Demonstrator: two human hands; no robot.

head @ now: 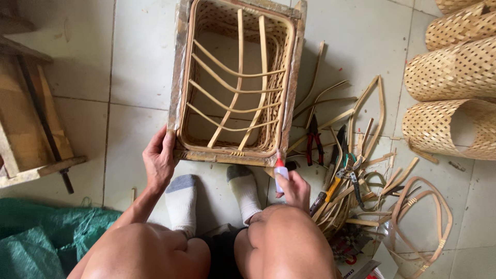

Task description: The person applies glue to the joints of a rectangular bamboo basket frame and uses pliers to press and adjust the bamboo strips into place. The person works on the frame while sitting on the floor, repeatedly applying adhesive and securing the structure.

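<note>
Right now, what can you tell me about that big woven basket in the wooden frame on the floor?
The woven basket is rectangular, tan, of latticed strips with a thick smooth rim. It sits mouth-up inside a worn wooden frame on the tiled floor. Two long canes and several curved ones cross its opening. The left hand grips the frame's near left corner; the right hand holds a small red-capped bottle, tip at the near right corner.

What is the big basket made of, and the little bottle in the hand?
The basket looks like woven bamboo or rattan: pale tan strips, open lattice walls, bare matte finish. The little bottle in the right hand seems to be plastic: smooth, whitish, with a red tip.
</note>
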